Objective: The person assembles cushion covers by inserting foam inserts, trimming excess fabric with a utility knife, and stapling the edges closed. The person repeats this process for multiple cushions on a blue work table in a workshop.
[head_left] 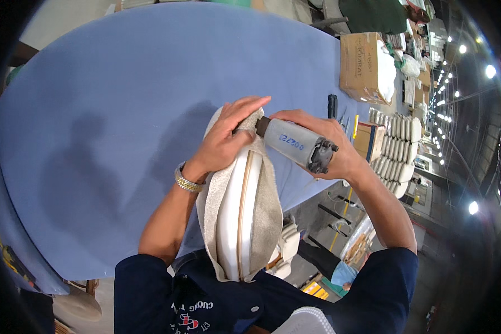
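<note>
A seat cushion (228, 222) stands on edge against my body, white foam with a thin wooden board edge (244, 211) along its middle. Beige fabric (268, 195) wraps both faces and is folded over at the far end. There my left hand (228, 133), a metal watch on its wrist, grips the folded fabric, thumb on the near side and fingers stretched across the top. My right hand (334, 139) is closed around a grey staple gun (289, 140). The gun's dark nose (263, 126) meets the fabric fold beside my left thumb. The trigger is hidden.
A large blue-covered table (150, 67) spreads ahead and to the left. On its right side lie a black tool (332, 106) and a yellow stick (355, 127). Beyond stand a cardboard box (357, 67) and stacked beige cushions (398, 150). Another person (344, 274) is at lower right.
</note>
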Action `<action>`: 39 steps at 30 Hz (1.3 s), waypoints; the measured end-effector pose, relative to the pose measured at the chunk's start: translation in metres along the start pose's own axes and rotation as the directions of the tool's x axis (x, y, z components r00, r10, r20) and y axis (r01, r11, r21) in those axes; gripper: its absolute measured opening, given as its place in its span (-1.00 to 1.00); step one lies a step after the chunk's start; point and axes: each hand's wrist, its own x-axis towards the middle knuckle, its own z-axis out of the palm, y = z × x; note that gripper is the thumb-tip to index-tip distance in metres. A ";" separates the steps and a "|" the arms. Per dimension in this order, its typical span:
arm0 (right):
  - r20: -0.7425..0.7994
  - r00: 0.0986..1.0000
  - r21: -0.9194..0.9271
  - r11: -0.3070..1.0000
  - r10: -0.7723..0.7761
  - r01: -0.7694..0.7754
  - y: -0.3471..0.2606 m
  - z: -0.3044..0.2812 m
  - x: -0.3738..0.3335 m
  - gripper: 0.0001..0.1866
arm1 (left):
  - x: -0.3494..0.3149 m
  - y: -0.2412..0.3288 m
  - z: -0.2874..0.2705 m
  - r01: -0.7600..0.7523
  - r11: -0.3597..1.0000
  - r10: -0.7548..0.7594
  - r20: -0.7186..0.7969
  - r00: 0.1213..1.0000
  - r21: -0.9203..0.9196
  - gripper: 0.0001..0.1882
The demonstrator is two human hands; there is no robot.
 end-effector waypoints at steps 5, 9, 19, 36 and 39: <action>-0.115 0.992 0.010 0.998 0.056 -0.055 -0.002 0.024 -0.015 -0.21 | 0.045 0.008 -0.021 0.462 0.865 -0.423 0.213 0.881 -0.194 -0.39; -0.090 0.982 -0.059 0.984 0.164 -0.169 -0.014 0.018 -0.011 -0.21 | 0.074 -0.021 -0.009 0.403 0.915 -0.381 0.281 0.881 -0.023 -0.25; -0.144 0.987 -0.048 0.996 0.070 -0.078 -0.005 0.029 -0.016 -0.05 | 0.062 -0.034 0.003 0.300 0.952 -0.306 0.108 0.946 0.062 -0.28; -0.140 0.986 -0.027 0.995 0.091 -0.096 -0.009 0.024 -0.003 -0.21 | 0.060 -0.043 -0.006 0.141 0.990 -0.141 0.123 0.982 0.014 -0.54; -0.182 0.980 -0.106 0.990 0.076 -0.097 -0.004 0.027 -0.007 -0.24 | 0.064 -0.045 -0.001 0.303 0.953 -0.299 0.115 0.947 -0.019 -0.47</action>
